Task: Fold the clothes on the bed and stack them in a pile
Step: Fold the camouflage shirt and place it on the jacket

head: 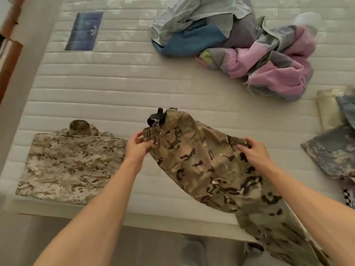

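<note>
Grip: the left hand (pixel 138 145) and the right hand (pixel 251 150) each pinch the waistband of the camouflage trousers (pixel 207 169), fingers and thumb curled over the cloth edge, one hand at each end of the band.
Trousers: green, tan and dark brown blotched camouflage, with a black strap (pixel 156 118) sticking up at the waist; held up above the near part of the bed (pixel 115 93), the legs trailing down to the right past the mattress edge.
Arms: both bare forearms reach forward from the bottom of the view, hands level with each other and set well apart, the cloth spread between them.
Folded item: one tan pixel-camouflage garment (pixel 71 164) lies flat on the mattress just left of the left hand, its collar up at the far side.
Unfolded pile: one crumpled heap (pixel 240 43) at the far right of the bed, pale green, blue, grey and pink cloth mixed; the number of pieces cannot be told.
Right edge: a grey camouflage piece (pixel 334 150) lies partly out of view, with other cloth around it.
Hands: two.
</note>
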